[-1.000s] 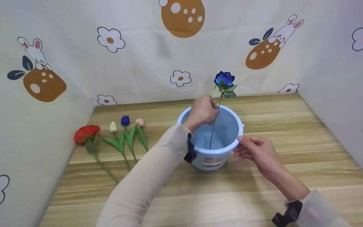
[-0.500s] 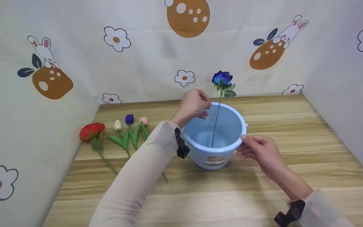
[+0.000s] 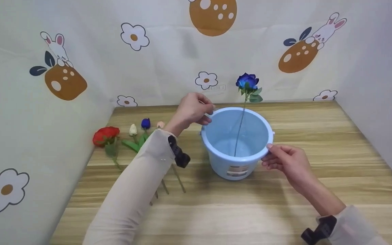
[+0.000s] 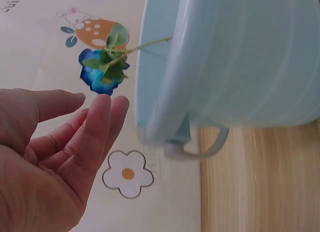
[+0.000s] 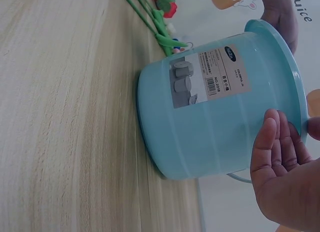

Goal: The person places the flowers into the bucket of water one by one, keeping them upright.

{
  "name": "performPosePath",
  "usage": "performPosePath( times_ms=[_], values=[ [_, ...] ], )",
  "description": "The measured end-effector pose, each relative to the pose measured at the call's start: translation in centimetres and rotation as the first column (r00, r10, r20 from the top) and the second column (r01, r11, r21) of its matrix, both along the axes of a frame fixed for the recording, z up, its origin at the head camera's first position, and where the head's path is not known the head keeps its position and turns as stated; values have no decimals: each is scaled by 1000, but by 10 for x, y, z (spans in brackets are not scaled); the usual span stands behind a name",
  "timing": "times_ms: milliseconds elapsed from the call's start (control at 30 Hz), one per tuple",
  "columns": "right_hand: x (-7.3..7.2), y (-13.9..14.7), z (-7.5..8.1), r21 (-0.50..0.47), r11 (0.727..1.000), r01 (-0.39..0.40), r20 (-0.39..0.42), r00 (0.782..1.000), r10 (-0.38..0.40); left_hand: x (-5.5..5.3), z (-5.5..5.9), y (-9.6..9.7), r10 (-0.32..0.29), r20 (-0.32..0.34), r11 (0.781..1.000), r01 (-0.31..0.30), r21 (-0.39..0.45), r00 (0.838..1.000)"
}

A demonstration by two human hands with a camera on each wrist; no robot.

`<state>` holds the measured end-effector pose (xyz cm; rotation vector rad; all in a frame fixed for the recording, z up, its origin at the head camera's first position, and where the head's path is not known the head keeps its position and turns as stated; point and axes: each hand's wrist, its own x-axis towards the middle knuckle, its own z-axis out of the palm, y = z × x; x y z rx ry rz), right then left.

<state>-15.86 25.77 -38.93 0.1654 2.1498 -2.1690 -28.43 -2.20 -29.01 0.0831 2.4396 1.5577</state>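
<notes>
A light blue plastic bucket (image 3: 216, 166) stands upright on the wooden table. Inside it leans one blue artificial rose (image 3: 247, 81), its thin stem reaching the bottom and its bloom well above the far rim. Just off the left rim hovers my left hand (image 3: 194, 110), holding nothing; the left wrist view shows its fingers (image 4: 97, 124) relaxed and apart from the rose. At the opposite side, my right hand (image 3: 293, 161) grips the rim, thumb on top and fingers against the outer wall. A printed label (image 5: 210, 74) faces front in the right wrist view.
Left of the bucket lie a red flower (image 3: 105, 135), a white tulip (image 3: 133, 129), a blue tulip (image 3: 145, 123) and a peach tulip (image 3: 160, 125); my left forearm covers part of their stems. Patterned sheets (image 3: 168, 51) enclose the wooden table (image 3: 237, 214) at back and sides.
My left hand has let go of the blue rose's stem and moved left, out over the bucket's rim. The rose stays in the bucket. My right hand keeps its hold on the rim.
</notes>
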Motion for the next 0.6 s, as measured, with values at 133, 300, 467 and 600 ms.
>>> performPosePath(
  times_ms=[133, 300, 467, 600],
  values=[
    [0, 1, 0, 4, 1000, -4, -5, 1000, 4, -2, -3, -15, 16, 12, 999, -16, 32, 1000],
    [0, 1, 1, -33, 999, 22, -12, 1000, -22, -6, -9, -32, 38, 5, 999, -38, 25, 999],
    [0, -1, 0, -47, 998, 35, -10, 999, -36, -8, -17, -46, 54, 34, 999, -54, -1, 998],
    [0, 0, 0, -27, 1000, 13, -11, 1000, -14, -8, -26, -61, 59, 69, 998, -58, -18, 996]
  ],
)
